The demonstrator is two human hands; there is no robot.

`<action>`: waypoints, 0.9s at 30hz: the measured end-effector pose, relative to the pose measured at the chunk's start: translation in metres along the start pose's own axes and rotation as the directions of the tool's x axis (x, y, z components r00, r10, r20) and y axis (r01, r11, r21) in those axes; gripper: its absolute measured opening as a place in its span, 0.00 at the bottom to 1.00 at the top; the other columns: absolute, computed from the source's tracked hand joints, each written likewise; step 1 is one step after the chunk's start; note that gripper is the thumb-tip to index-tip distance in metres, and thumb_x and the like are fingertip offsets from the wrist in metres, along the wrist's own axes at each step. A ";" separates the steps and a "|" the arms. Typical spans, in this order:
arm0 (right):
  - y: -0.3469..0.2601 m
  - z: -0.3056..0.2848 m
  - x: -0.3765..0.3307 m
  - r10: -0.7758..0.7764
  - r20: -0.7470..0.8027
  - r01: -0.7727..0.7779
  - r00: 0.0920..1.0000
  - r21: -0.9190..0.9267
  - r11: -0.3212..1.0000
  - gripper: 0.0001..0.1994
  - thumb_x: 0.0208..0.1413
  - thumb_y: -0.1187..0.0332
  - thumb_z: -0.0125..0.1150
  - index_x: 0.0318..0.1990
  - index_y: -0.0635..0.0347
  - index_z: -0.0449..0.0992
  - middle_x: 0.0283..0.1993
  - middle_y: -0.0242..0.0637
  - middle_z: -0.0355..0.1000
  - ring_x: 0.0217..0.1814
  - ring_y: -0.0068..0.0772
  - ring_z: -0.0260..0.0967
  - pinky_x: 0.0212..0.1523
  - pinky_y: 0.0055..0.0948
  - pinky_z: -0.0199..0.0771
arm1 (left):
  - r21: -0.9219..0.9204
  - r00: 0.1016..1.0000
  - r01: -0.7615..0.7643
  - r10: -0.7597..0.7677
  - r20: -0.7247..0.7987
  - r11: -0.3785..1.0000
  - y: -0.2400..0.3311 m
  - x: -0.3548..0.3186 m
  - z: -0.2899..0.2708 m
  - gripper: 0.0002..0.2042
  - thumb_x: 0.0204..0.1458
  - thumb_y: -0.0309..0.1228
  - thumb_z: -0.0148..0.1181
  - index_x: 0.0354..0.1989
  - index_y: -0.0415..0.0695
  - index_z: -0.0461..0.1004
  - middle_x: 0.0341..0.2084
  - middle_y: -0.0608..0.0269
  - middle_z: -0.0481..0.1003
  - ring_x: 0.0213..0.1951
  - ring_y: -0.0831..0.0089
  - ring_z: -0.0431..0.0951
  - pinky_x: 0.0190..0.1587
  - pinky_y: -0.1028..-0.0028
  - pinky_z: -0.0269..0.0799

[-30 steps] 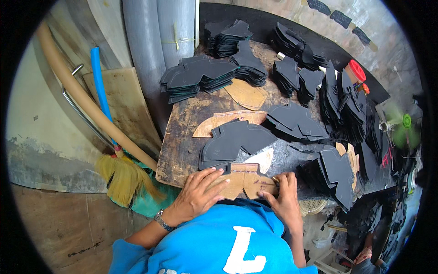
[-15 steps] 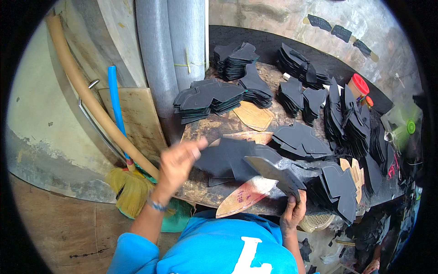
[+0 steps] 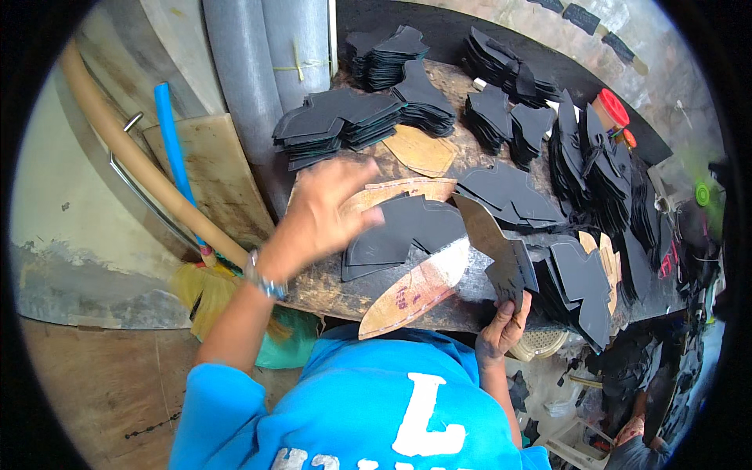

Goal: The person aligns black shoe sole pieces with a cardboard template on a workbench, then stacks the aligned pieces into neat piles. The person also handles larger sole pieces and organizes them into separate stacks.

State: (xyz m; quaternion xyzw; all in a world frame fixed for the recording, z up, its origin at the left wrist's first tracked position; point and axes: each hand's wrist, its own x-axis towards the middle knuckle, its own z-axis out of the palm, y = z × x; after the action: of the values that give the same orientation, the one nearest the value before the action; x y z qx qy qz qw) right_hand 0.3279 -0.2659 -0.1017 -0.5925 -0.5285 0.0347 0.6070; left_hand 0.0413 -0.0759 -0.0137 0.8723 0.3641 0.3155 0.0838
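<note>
We are pinching a black cut piece in our right grip; our left grip is hovering spread over the black stack.

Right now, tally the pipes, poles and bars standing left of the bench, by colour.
Grey pipes: 2
Tan pipe: 1
Blue pole: 1
Thin metal bar: 1
Total: 5

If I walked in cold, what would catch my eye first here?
Probably the stacks of black cut pieces crowding the worn table. Next, the right hand at the near edge gripping a black piece and a tan template, while the left hand hovers, blurred, over the table. A red lid stands out at far right.
</note>
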 end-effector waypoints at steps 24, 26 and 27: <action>-0.058 -0.026 0.033 0.411 0.306 -0.509 0.859 0.418 0.752 0.14 0.64 0.75 0.57 0.56 0.68 0.73 0.50 0.37 0.75 0.52 0.21 0.71 0.55 0.22 0.70 | -0.315 0.989 -0.044 0.087 0.123 0.948 0.083 -0.108 0.028 0.18 0.47 0.22 0.66 0.48 0.30 0.76 0.53 0.45 0.73 0.58 0.49 0.72 0.58 0.60 0.73; -0.051 -0.024 0.034 0.442 0.417 -0.543 0.794 0.160 0.824 0.13 0.64 0.76 0.58 0.54 0.66 0.77 0.52 0.38 0.77 0.51 0.23 0.73 0.53 0.24 0.72 | -0.405 0.998 -0.022 0.041 0.039 0.914 0.079 -0.109 0.031 0.20 0.45 0.16 0.56 0.51 0.30 0.75 0.52 0.42 0.74 0.56 0.46 0.74 0.57 0.57 0.74; -0.047 -0.020 0.034 0.439 0.466 -0.526 0.768 0.066 0.848 0.13 0.64 0.76 0.57 0.53 0.66 0.77 0.50 0.40 0.78 0.49 0.25 0.75 0.51 0.25 0.74 | -0.436 0.999 -0.026 0.038 0.018 0.899 0.076 -0.109 0.033 0.21 0.45 0.15 0.55 0.51 0.30 0.74 0.51 0.41 0.74 0.55 0.46 0.75 0.56 0.57 0.74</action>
State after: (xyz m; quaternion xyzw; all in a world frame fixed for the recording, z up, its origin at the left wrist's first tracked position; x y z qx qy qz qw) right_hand 0.3289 -0.2710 -0.0407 -0.6240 -0.4731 0.3720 0.4984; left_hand 0.0476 -0.2027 -0.0645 0.8413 0.2687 0.3791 0.2763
